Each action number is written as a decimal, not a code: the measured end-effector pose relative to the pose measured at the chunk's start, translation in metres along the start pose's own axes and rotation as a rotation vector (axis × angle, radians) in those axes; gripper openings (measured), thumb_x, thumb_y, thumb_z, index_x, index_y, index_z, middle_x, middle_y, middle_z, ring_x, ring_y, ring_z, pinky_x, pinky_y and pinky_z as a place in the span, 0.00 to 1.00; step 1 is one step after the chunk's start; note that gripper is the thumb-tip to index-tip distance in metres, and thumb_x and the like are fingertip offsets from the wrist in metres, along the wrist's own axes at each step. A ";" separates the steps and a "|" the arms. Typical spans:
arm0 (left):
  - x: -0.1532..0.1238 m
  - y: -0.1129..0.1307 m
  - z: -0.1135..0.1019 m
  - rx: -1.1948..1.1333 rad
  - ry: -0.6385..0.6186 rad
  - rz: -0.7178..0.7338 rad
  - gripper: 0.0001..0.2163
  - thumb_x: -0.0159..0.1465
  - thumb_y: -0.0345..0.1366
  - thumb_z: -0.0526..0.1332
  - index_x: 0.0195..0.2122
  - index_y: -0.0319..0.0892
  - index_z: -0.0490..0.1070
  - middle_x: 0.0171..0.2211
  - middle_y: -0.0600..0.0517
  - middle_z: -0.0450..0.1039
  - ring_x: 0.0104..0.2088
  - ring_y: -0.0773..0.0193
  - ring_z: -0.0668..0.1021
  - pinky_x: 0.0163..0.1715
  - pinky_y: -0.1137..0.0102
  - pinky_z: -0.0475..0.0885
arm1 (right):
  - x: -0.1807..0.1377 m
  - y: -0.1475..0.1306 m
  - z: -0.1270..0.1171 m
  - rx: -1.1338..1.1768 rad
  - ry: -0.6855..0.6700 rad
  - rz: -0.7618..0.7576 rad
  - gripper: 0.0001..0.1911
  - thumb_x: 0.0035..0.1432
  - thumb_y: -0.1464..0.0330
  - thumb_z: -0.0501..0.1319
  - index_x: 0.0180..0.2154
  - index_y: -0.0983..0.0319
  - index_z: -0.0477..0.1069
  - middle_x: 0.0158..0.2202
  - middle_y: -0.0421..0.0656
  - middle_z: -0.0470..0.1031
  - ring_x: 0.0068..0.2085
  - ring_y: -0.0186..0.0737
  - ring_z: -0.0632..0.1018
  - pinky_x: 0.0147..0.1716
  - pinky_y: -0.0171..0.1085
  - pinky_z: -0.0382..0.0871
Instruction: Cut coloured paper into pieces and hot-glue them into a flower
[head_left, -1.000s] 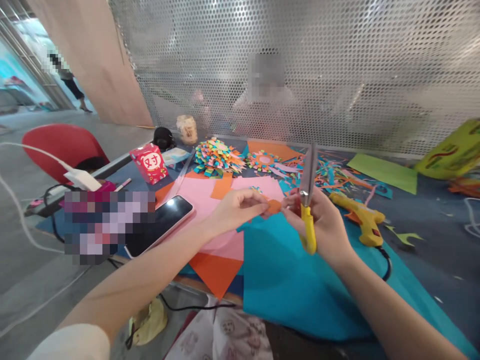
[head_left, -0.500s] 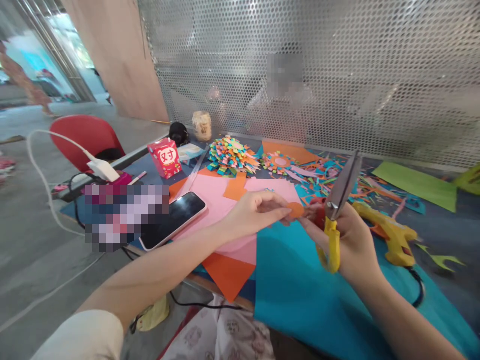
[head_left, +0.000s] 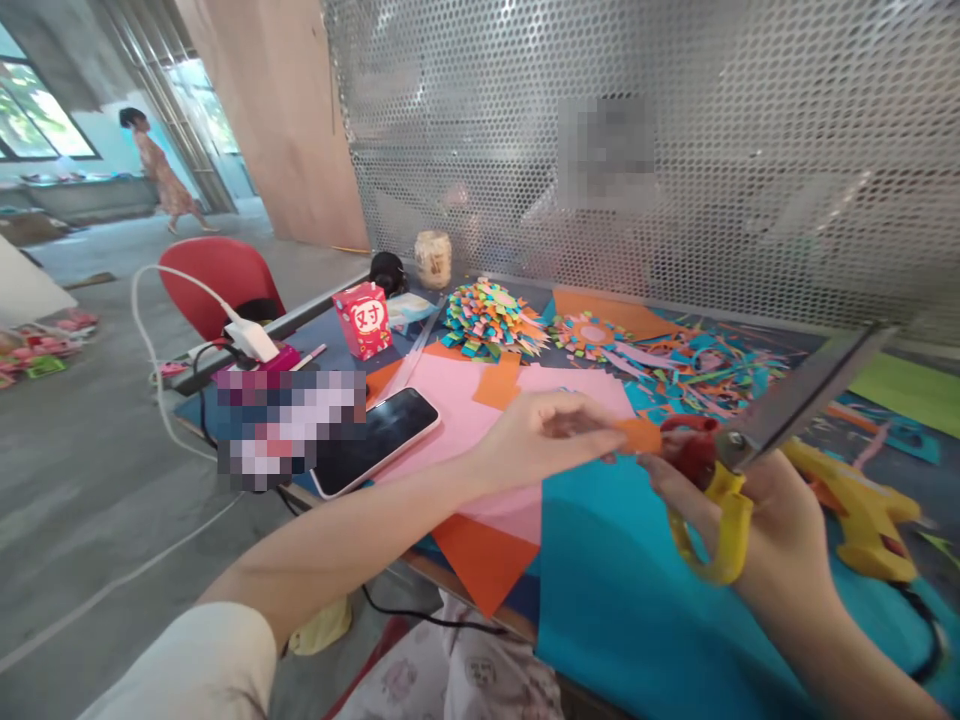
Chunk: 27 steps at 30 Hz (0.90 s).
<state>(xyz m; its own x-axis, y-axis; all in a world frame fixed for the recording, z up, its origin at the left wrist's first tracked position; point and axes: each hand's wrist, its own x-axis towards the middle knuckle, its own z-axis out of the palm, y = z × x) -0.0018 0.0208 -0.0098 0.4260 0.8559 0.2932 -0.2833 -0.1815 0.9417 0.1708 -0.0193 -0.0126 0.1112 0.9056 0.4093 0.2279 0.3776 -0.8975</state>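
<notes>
My left hand (head_left: 544,440) pinches a small orange paper piece (head_left: 639,436) above the big blue sheet (head_left: 615,600). My right hand (head_left: 765,520) grips scissors (head_left: 739,455) with yellow and red handles. Their blades are together and point up to the right. The right fingertips reach toward the orange piece. Both hands hover over the table's near middle.
Pink sheets (head_left: 465,400) and orange sheets (head_left: 480,560) lie under the hands, with a phone (head_left: 379,440) to the left. A yellow glue gun (head_left: 862,505) lies right. Paper scraps (head_left: 675,360), a colourful paper pile (head_left: 491,320) and a red box (head_left: 364,318) sit farther back. A person sits behind the mesh screen (head_left: 675,150).
The view has swung left, so everything sits further right in frame. The scissor blades have tilted from upright to pointing right. Both hands stay together at the orange piece.
</notes>
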 end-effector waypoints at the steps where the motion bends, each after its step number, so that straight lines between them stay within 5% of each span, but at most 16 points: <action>1: 0.001 0.001 0.001 -0.062 0.053 0.009 0.11 0.51 0.40 0.71 0.29 0.39 0.74 0.24 0.54 0.77 0.24 0.72 0.75 0.24 0.76 0.67 | 0.000 -0.001 0.000 0.002 -0.020 0.008 0.20 0.40 0.56 0.74 0.30 0.56 0.68 0.25 0.37 0.74 0.26 0.38 0.76 0.27 0.37 0.74; 7: 0.002 0.006 0.006 -0.336 0.183 0.040 0.16 0.45 0.42 0.75 0.27 0.40 0.72 0.24 0.54 0.79 0.21 0.71 0.77 0.17 0.77 0.63 | -0.003 -0.005 0.000 -0.110 -0.157 0.031 0.20 0.45 0.52 0.71 0.31 0.57 0.67 0.28 0.40 0.75 0.26 0.37 0.74 0.23 0.36 0.69; 19: -0.012 0.016 0.014 -0.197 0.240 0.193 0.14 0.55 0.43 0.71 0.30 0.41 0.69 0.25 0.54 0.79 0.24 0.69 0.80 0.21 0.76 0.70 | -0.014 0.004 -0.004 -0.144 -0.359 0.128 0.15 0.51 0.55 0.67 0.33 0.56 0.67 0.26 0.37 0.69 0.25 0.36 0.69 0.22 0.35 0.63; 27: -0.013 0.015 0.016 -0.157 0.199 0.159 0.15 0.54 0.45 0.71 0.28 0.41 0.68 0.23 0.55 0.77 0.23 0.70 0.78 0.24 0.75 0.72 | -0.013 -0.007 -0.001 -0.082 -0.343 0.148 0.17 0.47 0.55 0.69 0.30 0.57 0.66 0.26 0.38 0.71 0.26 0.36 0.73 0.23 0.33 0.69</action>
<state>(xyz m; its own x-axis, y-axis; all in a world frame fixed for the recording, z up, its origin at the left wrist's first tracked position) 0.0021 -0.0011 0.0030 0.1932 0.9035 0.3825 -0.4693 -0.2573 0.8447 0.1684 -0.0336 -0.0118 -0.1781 0.9664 0.1852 0.3114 0.2339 -0.9210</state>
